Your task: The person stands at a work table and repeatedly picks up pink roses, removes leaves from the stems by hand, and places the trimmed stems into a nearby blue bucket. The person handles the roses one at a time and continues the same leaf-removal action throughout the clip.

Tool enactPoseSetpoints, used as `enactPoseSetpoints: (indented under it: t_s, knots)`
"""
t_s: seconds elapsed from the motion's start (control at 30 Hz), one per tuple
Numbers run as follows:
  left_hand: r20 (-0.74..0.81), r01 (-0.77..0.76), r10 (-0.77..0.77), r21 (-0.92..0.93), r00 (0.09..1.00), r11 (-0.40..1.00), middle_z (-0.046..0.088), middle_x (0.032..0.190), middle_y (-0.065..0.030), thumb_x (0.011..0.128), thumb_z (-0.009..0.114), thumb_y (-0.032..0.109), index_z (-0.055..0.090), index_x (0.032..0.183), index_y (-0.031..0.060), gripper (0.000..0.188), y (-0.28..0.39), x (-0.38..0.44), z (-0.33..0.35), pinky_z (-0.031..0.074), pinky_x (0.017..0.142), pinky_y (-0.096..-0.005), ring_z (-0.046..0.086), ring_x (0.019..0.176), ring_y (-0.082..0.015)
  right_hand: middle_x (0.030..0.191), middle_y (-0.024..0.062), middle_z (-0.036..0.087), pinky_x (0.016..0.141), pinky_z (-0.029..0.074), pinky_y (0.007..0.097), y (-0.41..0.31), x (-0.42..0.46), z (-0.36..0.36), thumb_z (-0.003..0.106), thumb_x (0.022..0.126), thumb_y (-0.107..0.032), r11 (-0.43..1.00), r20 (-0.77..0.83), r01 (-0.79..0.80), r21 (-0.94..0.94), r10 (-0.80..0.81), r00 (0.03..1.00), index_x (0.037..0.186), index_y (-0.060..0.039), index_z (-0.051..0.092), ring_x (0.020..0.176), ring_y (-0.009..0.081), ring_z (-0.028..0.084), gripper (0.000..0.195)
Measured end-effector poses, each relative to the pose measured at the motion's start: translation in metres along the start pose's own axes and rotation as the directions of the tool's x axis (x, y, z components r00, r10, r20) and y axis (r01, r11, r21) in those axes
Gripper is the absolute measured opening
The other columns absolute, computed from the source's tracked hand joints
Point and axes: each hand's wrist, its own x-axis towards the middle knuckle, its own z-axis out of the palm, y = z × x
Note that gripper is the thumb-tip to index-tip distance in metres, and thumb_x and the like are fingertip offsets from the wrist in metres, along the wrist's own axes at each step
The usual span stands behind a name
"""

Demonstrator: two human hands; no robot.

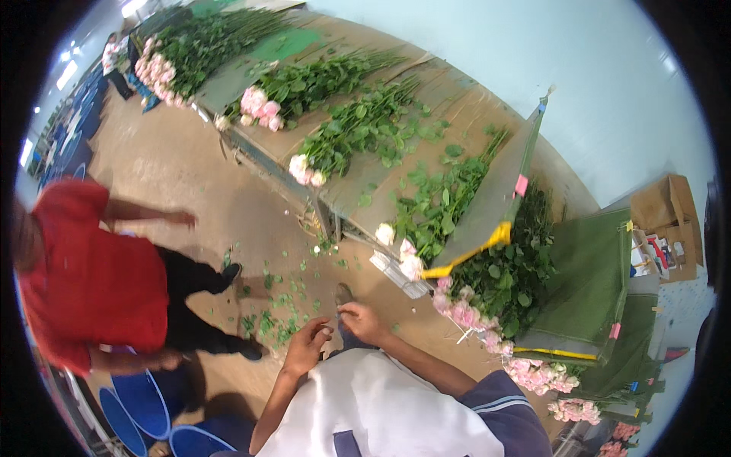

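Both hands are raised close together in front of the white apron [377, 394]. My left hand [309, 345] has loosely bent fingers with a gap at the thumb, and nothing shows in it. My right hand [362, 321] has its fingers curled near the thumb; whether something small sits between them is too blurred to tell. On the work table [354, 197], the nearest bunches of pale pink roses lie with their blooms over the front edge. One rose bunch [412, 260] rests against an upright grey-green divider [497, 194] with yellow tape, and another bunch [465, 311] lies just beyond it.
A person in a red shirt [103, 263] stands at left near blue buckets [140, 394]. Fallen leaves [277, 325] litter the floor. More rose bunches [262, 108] line the table. A cardboard box [665, 211] stands at right. Another person [114, 63] is far off.
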Motion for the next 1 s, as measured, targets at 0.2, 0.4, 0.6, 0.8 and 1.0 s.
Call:
enactPoseSetpoints:
  t_s: [0.2,0.4,0.6,0.8,1.0]
  knots:
    - [-0.028,-0.168,0.182,0.265,0.983,0.949,0.071,0.102,-0.0132,0.099,0.056,0.018,0.057,0.125,-0.0029,0.033,0.090,0.091,-0.049,0.052,0.083,-0.0305,0.067,0.094,-0.0166,0.093,0.0056,0.066,0.070,0.052,0.0265,-0.066,0.093,-0.019,0.055,0.098,-0.010,1.000,0.025,0.020,0.011,-0.020,0.999,0.114,0.0020,0.061,0.080,0.0119,0.064,0.021]
    - [-0.048,-0.309,0.343,0.330,0.938,0.892,0.071,0.103,-0.0136,0.099,0.056,0.019,0.060,0.122,-0.0034,0.032,0.167,0.187,-0.083,0.051,0.087,-0.0305,0.066,0.099,-0.0177,0.095,0.0049,0.067,0.070,0.052,0.0239,-0.106,0.141,-0.044,0.055,0.099,-0.012,0.946,-0.094,-0.077,0.314,0.111,0.989,0.116,0.0033,0.061,0.080,0.0097,0.063,0.024]
    - [-0.033,-0.356,0.384,0.304,0.923,0.883,0.072,0.098,-0.0116,0.097,0.058,0.017,0.063,0.117,-0.0038,0.029,0.220,0.296,-0.126,0.050,0.085,-0.0298,0.066,0.095,-0.0168,0.097,0.0056,0.067,0.069,0.051,0.0242,-0.113,0.190,-0.059,0.055,0.100,-0.014,0.948,-0.264,-0.036,0.316,0.124,0.957,0.117,0.0025,0.061,0.079,0.0099,0.062,0.025]
    - [0.098,-0.443,0.442,0.392,0.892,0.807,0.067,0.113,-0.0154,0.097,0.056,0.016,0.058,0.127,-0.0025,0.036,0.247,0.428,-0.163,0.049,0.088,-0.0326,0.063,0.103,-0.0207,0.097,0.0074,0.067,0.074,0.052,0.0286,-0.119,0.263,-0.068,0.056,0.099,-0.020,0.988,-0.702,0.135,0.074,-0.044,0.711,0.116,0.0008,0.061,0.084,0.0142,0.063,0.027]
    - [0.386,-0.564,0.413,0.503,0.825,0.655,0.057,0.129,-0.0245,0.096,0.057,0.026,0.047,0.139,-0.0013,0.052,0.242,0.517,-0.175,0.045,0.099,-0.0444,0.056,0.118,-0.0386,0.120,0.0174,0.063,0.096,0.047,0.0371,-0.161,0.342,-0.070,0.056,0.099,-0.031,0.990,-0.915,-0.123,0.063,0.106,0.389,0.126,0.0018,0.055,0.112,0.0257,0.061,0.043]
